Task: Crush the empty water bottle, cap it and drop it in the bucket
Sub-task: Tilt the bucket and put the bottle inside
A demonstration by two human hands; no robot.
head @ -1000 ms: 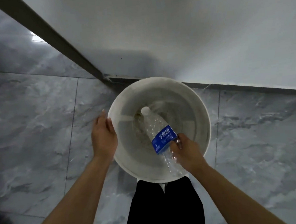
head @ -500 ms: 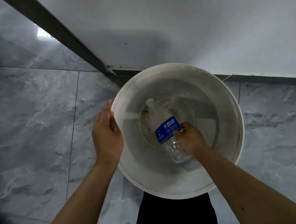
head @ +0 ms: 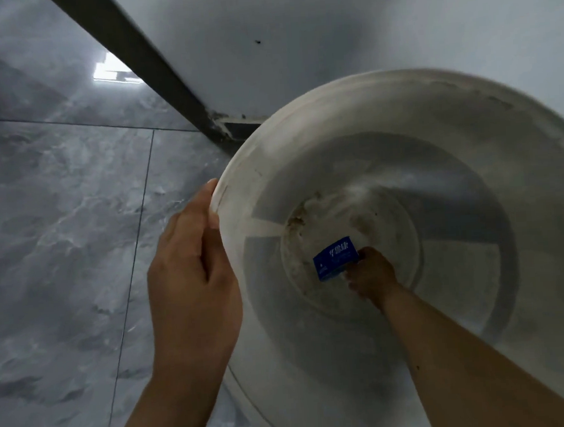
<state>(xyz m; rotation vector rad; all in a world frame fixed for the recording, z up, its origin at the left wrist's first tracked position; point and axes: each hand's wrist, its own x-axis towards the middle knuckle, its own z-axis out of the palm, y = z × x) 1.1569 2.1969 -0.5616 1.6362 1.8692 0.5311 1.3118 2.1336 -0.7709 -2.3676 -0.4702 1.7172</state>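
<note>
I see the right hand reaching deep inside the large round white plastic bucket, its grip pinching the clear crushed plastic water bottle with a blue label. The bottle sits just ahead of that grip, low over the stained bucket floor; motion blur hides all but the label, so I cannot tell its long axis or heading. The left hand clasps the bucket rim, fingers curled over the edge. Grey marble floor tiles lie left of that grip.
</note>
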